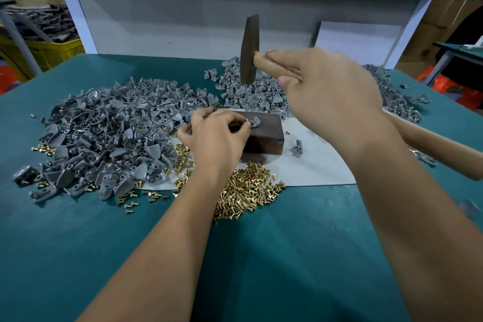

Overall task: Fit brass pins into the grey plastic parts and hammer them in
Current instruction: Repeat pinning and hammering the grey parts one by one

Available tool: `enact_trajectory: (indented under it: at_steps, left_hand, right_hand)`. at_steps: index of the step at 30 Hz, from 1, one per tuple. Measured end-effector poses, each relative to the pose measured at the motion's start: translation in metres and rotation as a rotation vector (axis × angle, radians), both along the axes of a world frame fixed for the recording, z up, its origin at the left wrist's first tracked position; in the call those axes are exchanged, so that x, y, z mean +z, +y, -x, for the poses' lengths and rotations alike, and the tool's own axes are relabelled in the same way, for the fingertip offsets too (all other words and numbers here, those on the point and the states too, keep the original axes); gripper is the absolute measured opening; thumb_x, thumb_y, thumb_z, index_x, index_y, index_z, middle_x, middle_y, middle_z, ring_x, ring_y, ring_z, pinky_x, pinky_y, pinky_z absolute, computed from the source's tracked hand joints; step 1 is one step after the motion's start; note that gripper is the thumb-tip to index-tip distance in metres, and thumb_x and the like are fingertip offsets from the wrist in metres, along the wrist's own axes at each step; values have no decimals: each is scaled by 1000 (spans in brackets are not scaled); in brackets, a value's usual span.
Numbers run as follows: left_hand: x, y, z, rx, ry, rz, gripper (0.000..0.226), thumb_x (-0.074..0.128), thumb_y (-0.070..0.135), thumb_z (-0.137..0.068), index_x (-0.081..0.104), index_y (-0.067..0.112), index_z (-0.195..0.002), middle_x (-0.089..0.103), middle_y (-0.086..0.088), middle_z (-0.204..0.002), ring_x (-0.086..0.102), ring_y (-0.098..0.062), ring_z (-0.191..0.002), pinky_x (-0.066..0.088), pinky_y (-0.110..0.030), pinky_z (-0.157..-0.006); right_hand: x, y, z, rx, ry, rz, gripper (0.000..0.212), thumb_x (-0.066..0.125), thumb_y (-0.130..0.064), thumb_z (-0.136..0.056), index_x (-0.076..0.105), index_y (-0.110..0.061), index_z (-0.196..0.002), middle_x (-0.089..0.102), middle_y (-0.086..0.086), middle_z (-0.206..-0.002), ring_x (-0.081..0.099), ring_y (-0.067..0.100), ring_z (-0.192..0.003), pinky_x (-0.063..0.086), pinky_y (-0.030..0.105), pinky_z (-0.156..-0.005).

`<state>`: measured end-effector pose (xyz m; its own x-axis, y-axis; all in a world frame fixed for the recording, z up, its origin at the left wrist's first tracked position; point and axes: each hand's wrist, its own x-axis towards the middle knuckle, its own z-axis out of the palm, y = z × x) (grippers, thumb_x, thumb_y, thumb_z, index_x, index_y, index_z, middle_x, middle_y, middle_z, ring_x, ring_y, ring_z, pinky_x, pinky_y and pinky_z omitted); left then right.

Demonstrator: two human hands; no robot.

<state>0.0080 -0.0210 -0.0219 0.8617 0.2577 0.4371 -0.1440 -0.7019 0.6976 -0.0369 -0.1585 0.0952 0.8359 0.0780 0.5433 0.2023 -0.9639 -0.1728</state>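
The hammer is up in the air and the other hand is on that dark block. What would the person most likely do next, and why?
Probably bring the hammer down on the brass pin. The right hand grips it raised above the dark block, where the left hand steadies a grey plastic part with the pin showing on top.

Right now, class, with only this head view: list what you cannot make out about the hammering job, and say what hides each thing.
- Hammer handle: mostly wrapped by the right hand.
- Pin in the grey part on the block: too small to tell how deep it sits.
- Left hand fingertips: they cover the part's near side.
- Far pile: partly behind the right hand.
- Pin heap: partly under the left forearm.
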Motion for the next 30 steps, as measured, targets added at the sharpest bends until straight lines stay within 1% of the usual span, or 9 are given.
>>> enact_trajectory:
  at_steps: [4, 7, 10, 14, 17, 19, 23, 27, 30]
  left_hand:
    - [0, 1, -1, -9, 2, 41, 8, 70, 43, -85, 74, 36, -87, 58, 22, -87, 31, -10, -131, 13, -40, -100]
    - [1, 2, -1, -12, 21, 48, 10, 70, 44, -85, 75, 37, -91, 61, 21, -93, 31, -10, -131, 13, -41, -100]
    - [1, 2, -2, -5, 35, 76, 10, 70, 46, -84, 74, 38, -89, 65, 20, -101, 30, -7, -130, 12, -40, -101]
    - [0, 2, -4, 2, 48, 52, 11, 68, 48, -84, 74, 40, -88, 67, 20, -106, 31, -8, -130, 14, -43, -103]
    - [0, 2, -4, 11, 46, 41, 11, 67, 48, -84, 74, 40, -88, 67, 21, -105, 31, -8, -130, 14, -43, -103]
    - [-1, 2, -5, 10, 44, 41, 11, 68, 48, -84, 75, 40, -89, 68, 19, -106, 31, -8, -130, 14, -43, -102]
    - [-1, 3, -5, 1, 49, 48, 12, 68, 47, -83, 75, 40, -91, 67, 17, -109, 30, -9, -131, 14, -43, -103]
    - [1, 1, -3, 14, 39, 19, 14, 67, 47, -85, 75, 38, -91, 68, 20, -105, 31, -10, -130, 13, -42, -100]
    - [1, 1, -3, 14, 42, 14, 14, 67, 47, -85, 75, 38, -92, 68, 20, -105, 31, -10, -130, 14, -42, -100]
  right_hand:
    - [-9, 1, -8, -10, 98, -6, 40, 50, -29, -95, 50, -49, -129, 70, -7, -109, 64, 26, -97, 48, 36, -69]
    - [-21, 1, -10, -34, 96, -62, 41, 47, -30, -97, 46, -50, -132, 67, -9, -118, 62, 25, -104, 44, 34, -69]
    - [-33, -2, -11, -58, 107, -90, 42, 46, -32, -98, 43, -50, -135, 63, -12, -125, 60, 23, -111, 47, 35, -74]
    - [-43, -8, -9, -55, 203, -106, 40, 51, -31, -94, 49, -52, -128, 69, -10, -109, 63, 23, -95, 44, 33, -67]
    - [-43, -9, -9, -47, 211, -109, 37, 52, -29, -93, 50, -52, -122, 70, -9, -101, 57, 22, -80, 43, 32, -62]
    - [-43, -6, -11, -47, 186, -118, 37, 51, -29, -93, 49, -52, -122, 70, -9, -100, 58, 23, -80, 41, 31, -60]
    - [-43, -4, -11, -35, 190, -120, 42, 51, -30, -94, 47, -54, -129, 69, -9, -111, 63, 24, -97, 39, 30, -63]
    - [-43, -9, -8, -25, 232, -122, 42, 53, -29, -92, 49, -57, -124, 71, -8, -100, 54, 19, -75, 41, 29, -59]
    - [-42, -9, -7, -41, 243, -138, 39, 52, -29, -93, 52, -54, -123, 70, -9, -100, 52, 18, -74, 42, 29, -59]
